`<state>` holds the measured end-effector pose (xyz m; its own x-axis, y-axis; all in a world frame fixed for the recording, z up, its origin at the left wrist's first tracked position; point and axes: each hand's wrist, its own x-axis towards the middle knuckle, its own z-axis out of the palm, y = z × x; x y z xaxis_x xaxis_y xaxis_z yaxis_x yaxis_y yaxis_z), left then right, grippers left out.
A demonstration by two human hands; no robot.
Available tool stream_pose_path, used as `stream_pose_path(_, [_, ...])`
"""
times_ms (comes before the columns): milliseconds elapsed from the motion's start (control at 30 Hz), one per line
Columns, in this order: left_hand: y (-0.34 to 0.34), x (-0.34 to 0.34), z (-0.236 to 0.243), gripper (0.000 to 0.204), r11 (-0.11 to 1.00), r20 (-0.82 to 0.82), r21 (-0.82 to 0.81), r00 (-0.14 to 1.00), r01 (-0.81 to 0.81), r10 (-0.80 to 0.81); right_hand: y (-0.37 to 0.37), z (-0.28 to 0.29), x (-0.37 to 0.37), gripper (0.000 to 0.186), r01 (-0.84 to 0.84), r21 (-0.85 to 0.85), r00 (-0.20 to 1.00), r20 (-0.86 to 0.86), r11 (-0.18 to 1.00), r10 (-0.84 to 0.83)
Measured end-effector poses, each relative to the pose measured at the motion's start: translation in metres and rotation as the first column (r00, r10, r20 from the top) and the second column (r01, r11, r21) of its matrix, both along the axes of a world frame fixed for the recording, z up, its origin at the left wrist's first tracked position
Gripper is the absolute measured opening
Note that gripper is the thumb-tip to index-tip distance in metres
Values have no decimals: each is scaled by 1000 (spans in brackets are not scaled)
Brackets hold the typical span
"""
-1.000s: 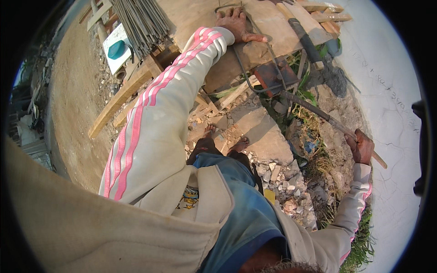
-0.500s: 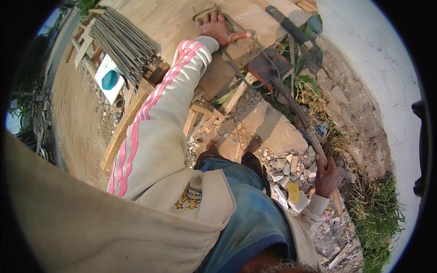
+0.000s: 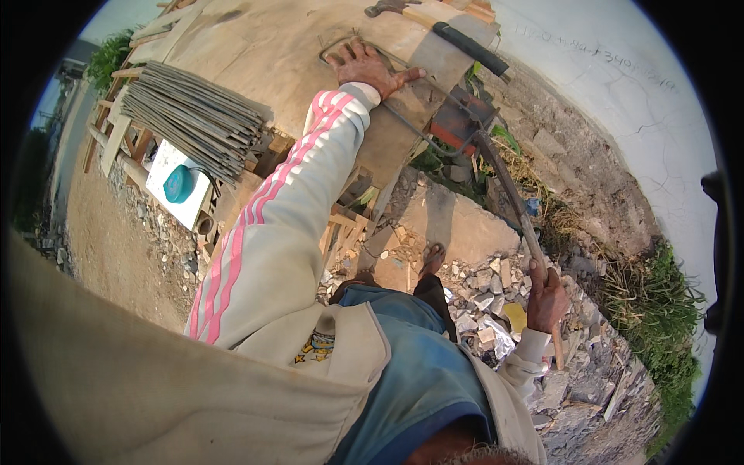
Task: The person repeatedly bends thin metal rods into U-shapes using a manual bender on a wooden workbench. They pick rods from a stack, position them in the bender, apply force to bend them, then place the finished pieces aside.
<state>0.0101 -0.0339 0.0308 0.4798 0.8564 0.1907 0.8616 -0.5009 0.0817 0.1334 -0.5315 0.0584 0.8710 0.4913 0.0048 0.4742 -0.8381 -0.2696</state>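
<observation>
My left hand (image 3: 370, 66) reaches far forward and presses down on a thin bent steel rod (image 3: 335, 48) that lies on a wooden bench top (image 3: 263, 54). The fingers spread over the rod's loop. My right hand (image 3: 546, 296) is low at the right, closed around the near end of a long rusty lever bar (image 3: 508, 194). That bar slants from the bench edge down to my hand. My white sleeve with pink stripes (image 3: 271, 225) crosses the middle of the view.
A bundle of straight steel rods (image 3: 194, 116) lies on the bench's left side, above a white box with a teal lid (image 3: 178, 184). A black-handled tool (image 3: 465, 45) rests at the far end. Rubble (image 3: 496, 287), a concrete slab (image 3: 457, 225), grass (image 3: 659, 302) and a white wall (image 3: 620, 101) lie around.
My right hand has swung the lever bar's near end down and toward my body. My left hand has stayed on the bent rod.
</observation>
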Motion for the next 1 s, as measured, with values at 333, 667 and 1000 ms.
stream_pose_path(333, [2, 6, -6, 144, 998, 122, -65, 992, -5, 13, 14, 31, -150, 39, 33, 20, 998, 53, 999, -34])
stream_pose_path(667, [0, 2, 1, 141, 988, 151, -155, 989, 12, 11, -141, 95, -137, 62, 334, 162, 548, -835, 928, -52])
stream_pose_path(1000, [-1, 3, 7, 143, 979, 118, -204, 993, 32, -7, -136, 135, -169, 49, 323, 118, 641, -757, 939, -125])
